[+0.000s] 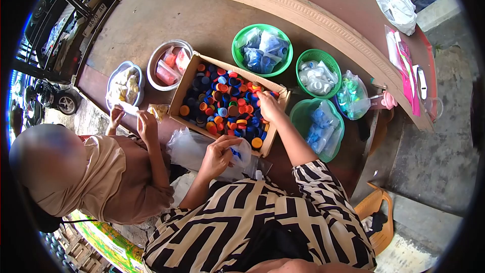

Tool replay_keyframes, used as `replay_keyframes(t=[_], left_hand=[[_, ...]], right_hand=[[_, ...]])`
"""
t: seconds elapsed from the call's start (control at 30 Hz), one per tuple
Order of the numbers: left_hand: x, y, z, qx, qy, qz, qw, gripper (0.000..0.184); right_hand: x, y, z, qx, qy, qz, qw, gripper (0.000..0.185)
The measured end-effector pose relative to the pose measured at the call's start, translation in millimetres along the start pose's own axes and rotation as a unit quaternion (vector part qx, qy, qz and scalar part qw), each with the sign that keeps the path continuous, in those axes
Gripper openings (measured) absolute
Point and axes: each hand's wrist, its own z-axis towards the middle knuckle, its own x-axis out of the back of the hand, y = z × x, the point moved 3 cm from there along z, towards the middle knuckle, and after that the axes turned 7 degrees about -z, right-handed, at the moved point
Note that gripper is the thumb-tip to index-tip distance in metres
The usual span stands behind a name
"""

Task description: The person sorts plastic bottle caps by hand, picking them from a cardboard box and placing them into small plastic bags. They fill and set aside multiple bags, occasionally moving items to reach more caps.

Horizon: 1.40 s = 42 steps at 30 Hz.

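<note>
A cardboard box (178, 98) full of loose plastic bottle caps (222, 98), mostly blue, red and orange, sits on the table before me. My right hand (269, 107) reaches over its right side, fingers closed at a red cap among the others; the fingertips are partly hidden. Closer to my body, my left hand (218, 156) grips a clear plastic bag (243, 152) by its top, with a few blue caps showing inside. More clear plastic bags (189, 146) lie beside and under that hand, along the box's near edge.
Right of the box stand a large green basin (288, 55), a green basket (337, 88) and a pale green basin (297, 116), all with bagged caps. A metal bowl (151, 73) and a lilac basin (109, 91) stand left. A co-worker (134, 172) at my left handles a small bag.
</note>
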Motion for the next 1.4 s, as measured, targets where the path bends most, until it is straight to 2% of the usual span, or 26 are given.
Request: replay_keyframes(t=[0.03, 0.1, 0.13, 0.17, 0.23, 0.3, 0.37, 0.4, 0.5, 0.57, 0.6, 0.67, 0.77, 0.83, 0.87, 0.97, 1.03, 1.1, 1.2, 1.23, 1.33, 1.4], left_hand=[[1.0, -0.5, -0.5, 0.0, 0.003, 0.0, 1.0, 0.044], [2.7, -2.5, -2.6, -0.006, 0.009, -0.005, 1.0, 0.044], [2.8, -3.2, -3.6, -0.006, 0.011, -0.007, 1.0, 0.044], [2.8, -4.0, -4.1, -0.001, 0.013, -0.007, 1.0, 0.044], [2.3, -4.5, -2.9, 0.002, 0.014, -0.008, 1.0, 0.045], [0.3, -4.6, -2.1, 0.002, 0.009, -0.007, 1.0, 0.045], [-1.3, -2.0, -1.5, -0.001, 0.008, -0.005, 1.0, 0.046], [-1.9, -0.5, -1.3, -0.003, 0.008, -0.003, 1.0, 0.046], [-3.0, -1.1, -1.4, 0.001, 0.021, -0.012, 1.0, 0.045], [-2.5, -4.9, -1.9, 0.0, 0.035, -0.021, 0.999, 0.044], [-1.9, -7.5, -1.0, 0.0, 0.048, -0.032, 0.998, 0.043], [-0.4, -15.1, 0.1, 0.0, 0.059, -0.04, 0.997, 0.042], [0.1, -17.8, -0.2, 0.011, 0.077, -0.061, 0.995, 0.041], [-0.1, -19.1, 0.3, 0.019, 0.082, -0.073, 0.994, 0.04], [0.1, -20.3, 1.2, 0.014, 0.083, -0.068, 0.994, 0.039], [0.2, -21.7, 1.4, 0.005, 0.079, -0.06, 0.995, 0.039], [-0.2, -20.4, -0.7, 0.002, 0.078, -0.059, 0.995, 0.039], [-0.3, -17.7, -2.7, 0.006, 0.074, -0.052, 0.996, 0.039], [-0.5, -17.7, -5.7, -0.001, 0.074, -0.053, 0.996, 0.04], [-0.4, -17.4, -7.2, -0.002, 0.077, -0.052, 0.996, 0.04], [-1.5, -14.5, -9.5, -0.008, 0.057, -0.055, 0.997, 0.041], [-2.4, -11.6, -10.8, -0.011, 0.048, -0.046, 0.998, 0.041]], right_hand=[[-3.1, 1.7, 5.4, 0.05, 0.024, 0.114, 0.992, 0.034], [0.2, 8.0, 2.0, 0.019, 0.063, 0.158, 0.985, 0.034], [8.5, 5.3, -1.7, -0.004, 0.082, 0.099, 0.992, 0.034], [15.8, 0.9, -6.9, -0.002, 0.081, 0.098, 0.992, 0.034], [25.4, -7.0, -16.8, -0.019, 0.029, -0.035, 0.999, 0.025], [18.0, -14.0, -22.0, 0.01, 0.0, -0.098, 0.995, 0.027], [14.8, -24.9, -33.2, 0.025, 0.026, -0.178, 0.983, 0.021], [13.0, -27.9, -34.6, 0.014, -0.011, -0.211, 0.977, 0.018], [11.7, -24.7, -33.0, 0.027, 0.019, -0.197, 0.98, 0.015], [15.6, -26.9, -36.8, 0.034, 0.037, -0.184, 0.982, 0.02], [19.8, -31.0, -38.8, 0.029, 0.041, -0.067, 0.996, 0.023], [26.1, -38.6, -47.0, 0.032, 0.017, 0.125, 0.991, 0.033], [62.3, -79.6, -79.0, 0.122, 0.035, 0.307, 0.943, 0.037], [78.9, -99.6, -100.9, 0.167, -0.001, 0.32, 0.933, 0.039], [85.1, -106.5, -107.7, 0.226, -0.003, 0.263, 0.938, 0.041], [81.8, -99.8, -107.4, 0.178, -0.029, 0.296, 0.938, 0.04], [58.5, -71.5, -85.1, 0.109, 0.011, 0.305, 0.946, 0.029], [35.5, -38.4, -60.6, 0.039, 0.068, 0.214, 0.974, 0.021], [11.9, -13.7, -34.8, 0.0, 0.09, 0.061, 0.994, 0.015], [8.6, -13.5, -28.3, 0.003, 0.09, 0.062, 0.994, 0.015], [3.4, -19.8, -14.6, 0.031, 0.08, -0.1, 0.991, 0.016], [-0.7, -20.4, -16.4, 0.023, 0.087, -0.139, 0.986, 0.016]])
